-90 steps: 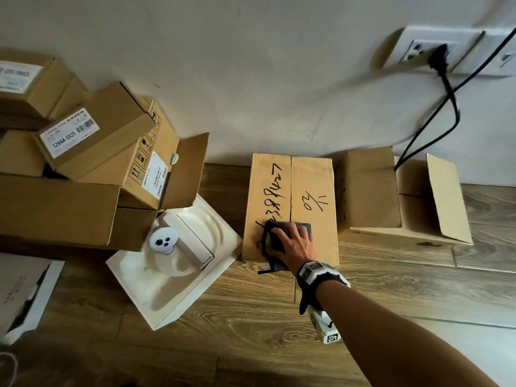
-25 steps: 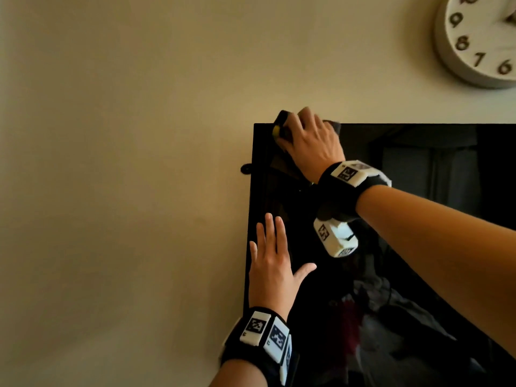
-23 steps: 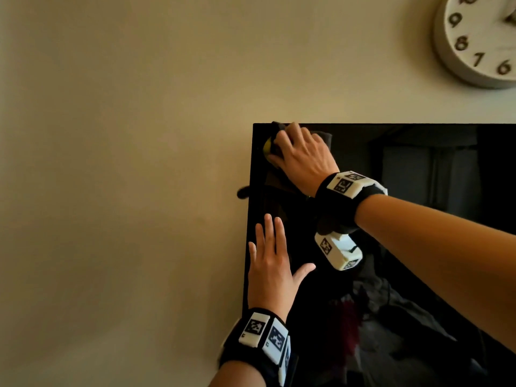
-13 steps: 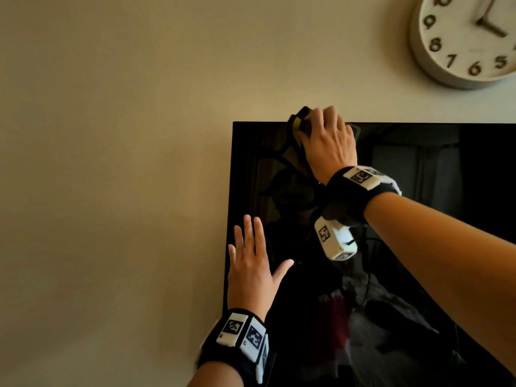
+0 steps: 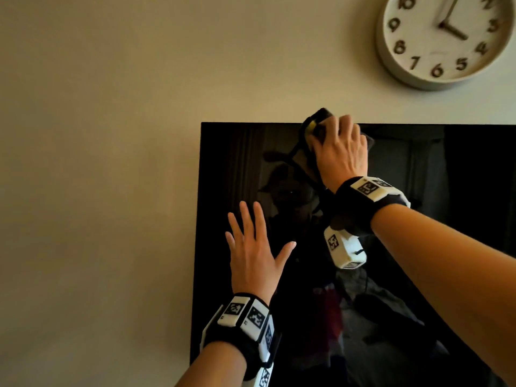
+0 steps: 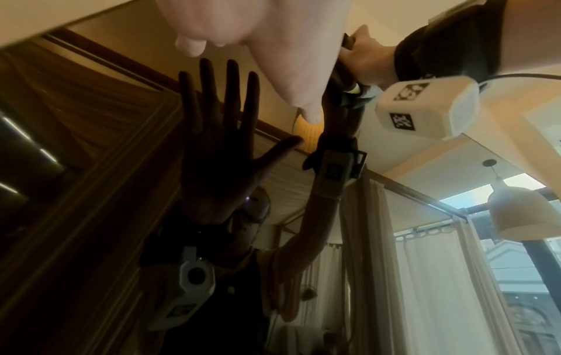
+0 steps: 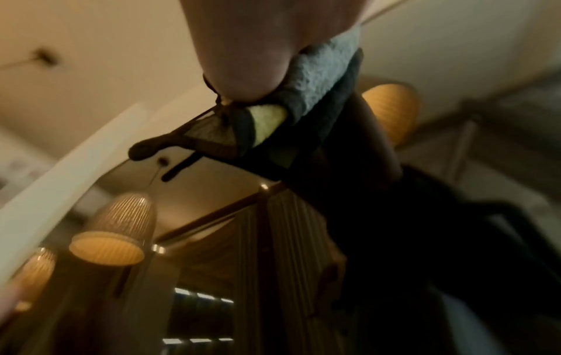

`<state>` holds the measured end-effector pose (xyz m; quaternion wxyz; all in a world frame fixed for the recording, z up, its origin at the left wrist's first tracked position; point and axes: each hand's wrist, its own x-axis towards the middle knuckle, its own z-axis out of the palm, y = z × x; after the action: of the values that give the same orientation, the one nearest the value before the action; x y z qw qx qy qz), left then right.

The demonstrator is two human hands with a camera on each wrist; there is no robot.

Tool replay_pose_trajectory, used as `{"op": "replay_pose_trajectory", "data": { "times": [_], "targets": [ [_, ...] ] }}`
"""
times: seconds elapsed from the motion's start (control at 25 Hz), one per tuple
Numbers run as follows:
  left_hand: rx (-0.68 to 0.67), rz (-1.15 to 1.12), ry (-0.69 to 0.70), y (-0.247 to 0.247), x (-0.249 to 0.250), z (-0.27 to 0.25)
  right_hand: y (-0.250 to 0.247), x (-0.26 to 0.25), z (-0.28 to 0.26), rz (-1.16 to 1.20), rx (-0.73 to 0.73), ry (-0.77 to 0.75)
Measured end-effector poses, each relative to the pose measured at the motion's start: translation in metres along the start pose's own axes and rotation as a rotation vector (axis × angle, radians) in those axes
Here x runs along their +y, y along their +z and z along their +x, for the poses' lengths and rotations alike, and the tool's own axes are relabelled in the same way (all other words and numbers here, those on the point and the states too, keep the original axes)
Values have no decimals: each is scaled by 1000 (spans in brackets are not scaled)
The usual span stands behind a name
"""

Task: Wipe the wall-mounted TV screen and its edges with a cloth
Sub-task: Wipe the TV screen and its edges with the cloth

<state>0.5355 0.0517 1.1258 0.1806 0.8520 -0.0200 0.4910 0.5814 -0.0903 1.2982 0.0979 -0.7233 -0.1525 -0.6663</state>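
We press the cloth (image 5: 312,127) along the TV (image 5: 418,169) top edge, right hand (image 5: 342,155) gripping it, left hand (image 5: 255,252) flat, fingers spread, steadying the panel; firm, even strokes serve best.

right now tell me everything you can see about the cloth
The cloth is a dark, towel-like pad, fuzzy in the right wrist view, with a pale grey-blue pile face and a yellow-green patch at one corner. A thin dark strap or loop trails from it down over the glass. The right hand presses it against the top edge of the TV, fingers curled over it; one corner pokes up above the frame, against the wall.
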Motion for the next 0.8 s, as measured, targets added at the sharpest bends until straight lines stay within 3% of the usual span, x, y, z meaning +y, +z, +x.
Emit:
{"op": "replay_pose_trajectory", "data": {
  "times": [0.04, 0.16, 0.28, 0.32, 0.44, 0.6, 0.72, 0.8],
  "targets": [
    [-19, 8, -6, 0, 10, 2, -1, 4, -2, -3, 20, 21],
    [-138, -10, -87, 3, 29, -1, -4, 21, -14, -75, 2, -194],
    [-163, 22, -121, 7, 32, -6, -15, 47, -5, -10, 15, 57],
    [-157, 26, -126, 9, 32, -7, -15, 49, -8, -15, 38, 70],
    [-136, 72, -131, 11, 32, -6, -9, 54, -28, -101, 31, -189],
    [-146, 59, -167, 8, 39, -7, -17, 65, -22, -20, 62, 82],
    [-120, 55, -143, 9, 65, -8, -16, 74, -32, -71, 31, -129],
    [-127, 47, -79, 13, 83, -8, -24, 89, -23, -31, 34, 30]
  ]
}}
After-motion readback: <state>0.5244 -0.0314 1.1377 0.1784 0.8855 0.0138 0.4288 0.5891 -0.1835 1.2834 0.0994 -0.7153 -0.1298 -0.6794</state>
